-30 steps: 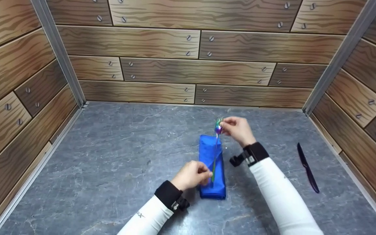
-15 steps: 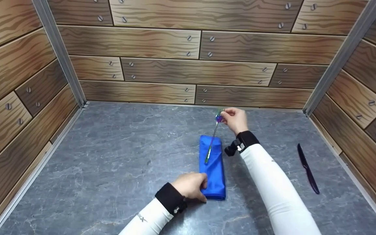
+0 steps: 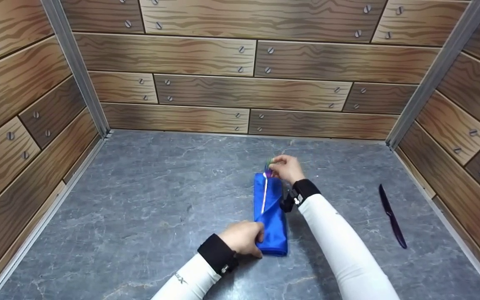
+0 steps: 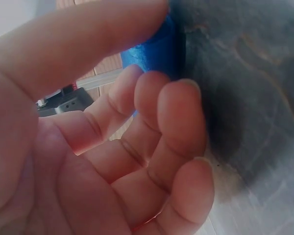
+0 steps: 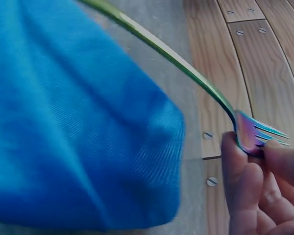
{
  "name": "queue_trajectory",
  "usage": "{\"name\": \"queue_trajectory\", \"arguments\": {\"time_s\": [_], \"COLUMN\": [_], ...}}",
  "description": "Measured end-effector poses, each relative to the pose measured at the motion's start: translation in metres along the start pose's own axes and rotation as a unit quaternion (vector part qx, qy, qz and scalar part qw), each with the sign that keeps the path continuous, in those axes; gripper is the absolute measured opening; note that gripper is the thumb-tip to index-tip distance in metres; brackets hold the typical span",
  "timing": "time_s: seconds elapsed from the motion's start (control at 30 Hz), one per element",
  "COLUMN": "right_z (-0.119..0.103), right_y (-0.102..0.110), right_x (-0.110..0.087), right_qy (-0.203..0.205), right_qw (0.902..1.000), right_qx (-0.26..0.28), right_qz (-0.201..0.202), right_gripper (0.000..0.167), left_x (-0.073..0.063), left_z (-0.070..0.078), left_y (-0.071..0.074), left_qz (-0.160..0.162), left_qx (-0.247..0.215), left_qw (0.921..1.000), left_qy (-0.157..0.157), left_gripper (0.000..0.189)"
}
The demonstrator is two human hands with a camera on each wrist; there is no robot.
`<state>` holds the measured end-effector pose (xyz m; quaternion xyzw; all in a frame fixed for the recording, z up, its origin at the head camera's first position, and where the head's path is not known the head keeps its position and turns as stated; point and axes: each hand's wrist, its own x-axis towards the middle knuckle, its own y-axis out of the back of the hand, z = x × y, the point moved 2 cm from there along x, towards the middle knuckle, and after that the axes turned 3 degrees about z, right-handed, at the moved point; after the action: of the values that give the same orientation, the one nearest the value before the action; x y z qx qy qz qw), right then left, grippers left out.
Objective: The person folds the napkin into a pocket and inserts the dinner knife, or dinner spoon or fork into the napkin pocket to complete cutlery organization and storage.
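A rainbow-coloured metal fork (image 3: pixel 264 193) lies lengthwise over the far part of a folded blue cloth napkin (image 3: pixel 274 233). My right hand (image 3: pixel 288 168) pinches the fork's head between thumb and fingers, tines pointing away from me. The handle end meets the napkin's diagonal fold; whether it is tucked under cannot be told. In the right wrist view, the fork (image 5: pixel 176 58) passes beside the blue cloth (image 5: pixel 112 132). At the napkin's near left corner, my left hand (image 3: pixel 242 237) holds the cloth with curled fingers; the left wrist view shows blue fabric (image 4: pixel 154 54) between thumb and index finger.
A dark table knife (image 3: pixel 392 216) lies on the right of the grey marbled table (image 3: pixel 161 200). Wood-patterned walls (image 3: pixel 206 89) with metal corner posts enclose the back and both sides.
My left hand let go of the fork's handle and moved down to the napkin's near left corner. My right hand carried the fork away, then back toward me and left over the napkin.
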<state>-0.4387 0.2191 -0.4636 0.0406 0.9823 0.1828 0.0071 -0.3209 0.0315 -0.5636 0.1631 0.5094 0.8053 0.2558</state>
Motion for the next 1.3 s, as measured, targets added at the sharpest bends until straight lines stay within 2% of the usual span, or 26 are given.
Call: {"name": "queue_trajectory", "arguments": {"time_s": [0.23, 0.47, 0.7, 1.0, 1.3], "right_z": [0.014, 0.020, 0.023, 0.021, 0.019], "right_y": [-0.013, -0.018, -0.020, -0.022, -0.025], "right_x": [-0.008, -0.014, -0.018, -0.021, -0.026], "right_qy": [-0.035, -0.045, -0.064, -0.043, -0.022], "right_qw": [0.9982, 0.9947, 0.9904, 0.9875, 0.9892], "right_qx": [0.011, -0.018, -0.028, -0.076, -0.080], "right_qz": [-0.048, -0.091, -0.119, -0.131, -0.121], "right_gripper": [0.021, 0.026, 0.017, 0.002, 0.007], "left_x": [0.001, 0.003, 0.002, 0.002, 0.001], "left_z": [0.000, -0.001, -0.001, -0.003, -0.002], "left_y": [-0.001, -0.002, -0.001, -0.002, -0.001], "left_qz": [-0.001, 0.004, 0.003, 0.014, 0.015], "left_qx": [-0.008, -0.007, -0.013, -0.024, -0.017], "left_qw": [1.0000, 0.9999, 0.9998, 0.9994, 0.9997], "left_qy": [-0.001, -0.007, -0.012, -0.018, -0.004], "left_gripper": [0.046, 0.045, 0.049, 0.059, 0.071]}}
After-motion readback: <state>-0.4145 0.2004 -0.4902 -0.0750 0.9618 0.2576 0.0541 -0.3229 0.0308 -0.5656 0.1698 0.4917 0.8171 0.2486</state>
